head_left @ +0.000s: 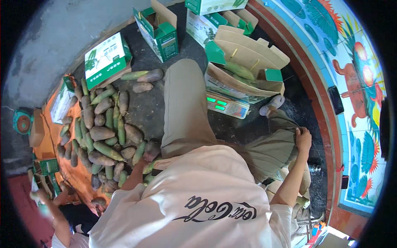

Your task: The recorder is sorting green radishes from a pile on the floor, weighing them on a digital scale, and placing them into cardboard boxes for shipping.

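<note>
The left hand point(151, 151) reaches down to the near edge of the pile of shoots point(103, 128) on the floor, fingers closed round one brownish shoot point(152, 148). The right hand point(303, 138) rests on the right knee, fingers curled into the trouser cloth, holding nothing else. Beyond the knees from the pile, an open carton point(248, 70) sits on a scale point(227, 105) with a green readout; a few green shoots already lie inside it. More green cartons point(106, 60) stand past the pile. To do this pick well, I would take the shoot round its thick middle, lift it clear so neighbours do not roll, and lay it lengthwise beside those in the carton.
</note>
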`<state>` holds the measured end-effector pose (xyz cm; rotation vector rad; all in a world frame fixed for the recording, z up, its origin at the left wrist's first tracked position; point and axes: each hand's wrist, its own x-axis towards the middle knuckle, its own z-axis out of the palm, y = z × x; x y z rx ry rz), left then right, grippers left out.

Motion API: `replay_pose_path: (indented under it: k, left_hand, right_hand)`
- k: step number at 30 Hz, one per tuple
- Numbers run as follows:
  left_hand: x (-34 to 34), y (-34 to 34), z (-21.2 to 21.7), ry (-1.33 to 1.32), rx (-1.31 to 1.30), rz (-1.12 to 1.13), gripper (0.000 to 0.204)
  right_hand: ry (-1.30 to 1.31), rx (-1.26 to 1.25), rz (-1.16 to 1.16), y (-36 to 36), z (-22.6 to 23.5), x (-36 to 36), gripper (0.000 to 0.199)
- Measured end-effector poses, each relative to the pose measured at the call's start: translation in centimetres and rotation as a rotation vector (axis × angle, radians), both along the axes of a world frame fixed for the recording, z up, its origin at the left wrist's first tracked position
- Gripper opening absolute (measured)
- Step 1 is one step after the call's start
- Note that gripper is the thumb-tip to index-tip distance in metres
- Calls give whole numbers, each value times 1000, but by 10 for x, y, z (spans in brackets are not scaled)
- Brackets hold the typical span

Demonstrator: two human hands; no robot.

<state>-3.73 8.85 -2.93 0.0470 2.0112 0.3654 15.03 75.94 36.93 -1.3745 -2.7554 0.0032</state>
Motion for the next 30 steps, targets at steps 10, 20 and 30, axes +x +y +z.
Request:
replay_pose_path:
  k: [10,20,30]
  left_hand:
    - [22,3,24,20,39,108,67]
    - [11,29,89,30,-75,253,68]
    - [0,33,80,129,-125,441,77]
  right_hand:
    - [36,50,167,3,-15,-12,26]
    - [-163,77,136,14,-60,-34,36]
    - [-35,-280,62,51,-73,-29,44]
